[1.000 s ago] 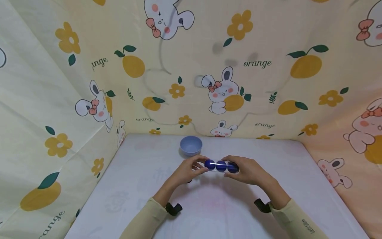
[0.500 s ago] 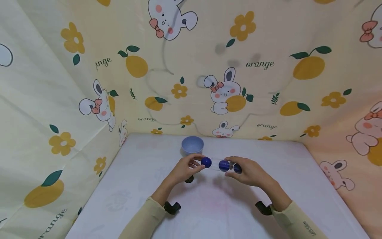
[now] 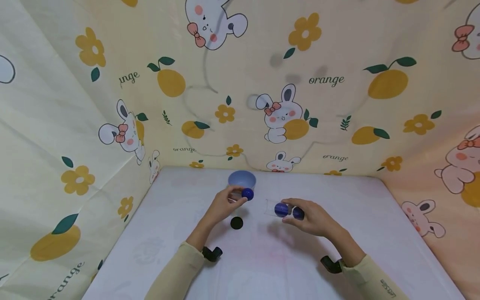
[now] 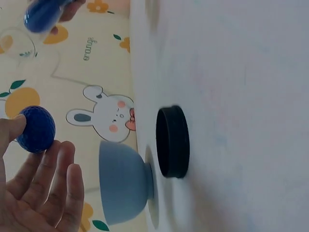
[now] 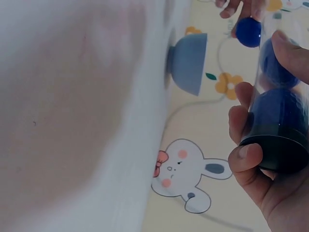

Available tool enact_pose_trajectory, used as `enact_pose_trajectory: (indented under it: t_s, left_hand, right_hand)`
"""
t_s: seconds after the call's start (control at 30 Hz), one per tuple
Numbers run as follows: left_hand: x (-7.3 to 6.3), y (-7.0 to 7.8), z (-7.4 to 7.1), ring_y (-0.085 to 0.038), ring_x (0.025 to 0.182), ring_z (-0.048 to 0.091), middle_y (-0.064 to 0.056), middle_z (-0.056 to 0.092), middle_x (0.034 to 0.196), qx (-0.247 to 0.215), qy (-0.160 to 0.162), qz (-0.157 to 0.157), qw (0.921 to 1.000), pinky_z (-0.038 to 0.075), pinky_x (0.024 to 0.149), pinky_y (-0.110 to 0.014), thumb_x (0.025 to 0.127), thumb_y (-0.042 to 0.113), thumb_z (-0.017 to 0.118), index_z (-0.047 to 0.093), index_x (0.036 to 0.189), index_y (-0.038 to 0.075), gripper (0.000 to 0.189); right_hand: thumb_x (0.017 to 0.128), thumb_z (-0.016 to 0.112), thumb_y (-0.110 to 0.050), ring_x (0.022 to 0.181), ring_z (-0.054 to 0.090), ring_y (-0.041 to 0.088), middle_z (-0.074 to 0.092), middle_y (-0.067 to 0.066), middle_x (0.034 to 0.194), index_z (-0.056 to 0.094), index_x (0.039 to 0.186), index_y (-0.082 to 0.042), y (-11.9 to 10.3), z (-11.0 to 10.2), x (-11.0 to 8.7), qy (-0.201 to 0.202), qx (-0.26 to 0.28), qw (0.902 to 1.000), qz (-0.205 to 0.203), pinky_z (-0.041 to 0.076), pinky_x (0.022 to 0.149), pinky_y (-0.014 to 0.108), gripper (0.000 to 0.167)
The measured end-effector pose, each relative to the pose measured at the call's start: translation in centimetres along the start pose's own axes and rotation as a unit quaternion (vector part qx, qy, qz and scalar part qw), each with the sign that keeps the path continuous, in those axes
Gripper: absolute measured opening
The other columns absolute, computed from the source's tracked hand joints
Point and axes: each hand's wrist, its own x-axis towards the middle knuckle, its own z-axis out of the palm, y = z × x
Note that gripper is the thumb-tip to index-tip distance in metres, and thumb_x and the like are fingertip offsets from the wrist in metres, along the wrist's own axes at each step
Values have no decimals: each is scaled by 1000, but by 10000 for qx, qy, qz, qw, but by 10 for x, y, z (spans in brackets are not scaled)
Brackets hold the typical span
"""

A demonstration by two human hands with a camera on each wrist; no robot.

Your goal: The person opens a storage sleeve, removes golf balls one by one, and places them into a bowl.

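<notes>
My left hand (image 3: 223, 204) pinches a dimpled blue golf ball (image 3: 247, 194) between thumb and fingertips, just in front of the blue bowl (image 3: 241, 178). In the left wrist view the golf ball (image 4: 36, 129) is clear of the tube, the other fingers spread below it. My right hand (image 3: 310, 216) grips a clear plastic tube (image 3: 270, 208) lying sideways in the air, its uncapped end toward the left. Two more blue golf balls (image 3: 281, 210) are inside the tube. The right wrist view shows a black cap (image 5: 277, 152) on the tube's other end.
A loose round black cap (image 3: 236, 223) lies on the white table (image 3: 262, 266) below my left hand; the left wrist view shows its hollow side. Patterned cloth walls (image 3: 240, 125) stand behind and at both sides of the table.
My left hand has drawn one golf ball out of the tube's end and carried it left toward the bowl. The right hand keeps the tube nearly still.
</notes>
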Motion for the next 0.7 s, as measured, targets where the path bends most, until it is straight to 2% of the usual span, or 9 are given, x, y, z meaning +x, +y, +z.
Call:
enact_pose_trajectory:
  t_s: [0.13,0.27,0.37,0.57,0.7]
  left_hand:
    - [4,-5,-3,-22,108,71,-7,70,135,39,133,-139,9998,62,84,-37,101,37,78,66,141,19,46]
    - [7,-7,-6,-23,109,71,-6,69,138,32,184,-277,9994,63,81,-36,101,37,79,65,142,18,47]
    - [11,-9,-7,-24,109,72,-8,69,137,10,210,-303,9993,63,78,-35,101,36,79,65,142,16,47]
    - [20,-13,-8,-30,108,73,-11,70,135,25,405,-315,9987,62,73,-33,101,30,79,66,141,13,45]
    - [24,-15,-7,-33,108,72,-13,70,135,62,514,-402,9978,62,74,-33,102,26,78,65,141,11,44]
  right_hand:
    - [96,80,-50,107,68,20,73,8,135,68,144,-18,1,2,-2,24,8,10000,-3,58,86,42,59]
    - [96,80,-51,103,67,18,74,6,130,68,144,-17,1,2,-3,-6,28,10000,66,57,83,40,60]
    - [96,80,-51,101,66,17,75,3,123,67,144,-17,1,1,-4,-71,58,9999,141,57,83,40,60]
    - [96,78,-54,108,67,22,74,7,129,66,145,-16,0,0,-5,-150,59,9996,228,58,88,47,63]
    - [96,78,-54,104,66,18,75,2,123,66,145,-17,1,1,-6,-142,71,9996,212,58,85,43,63]
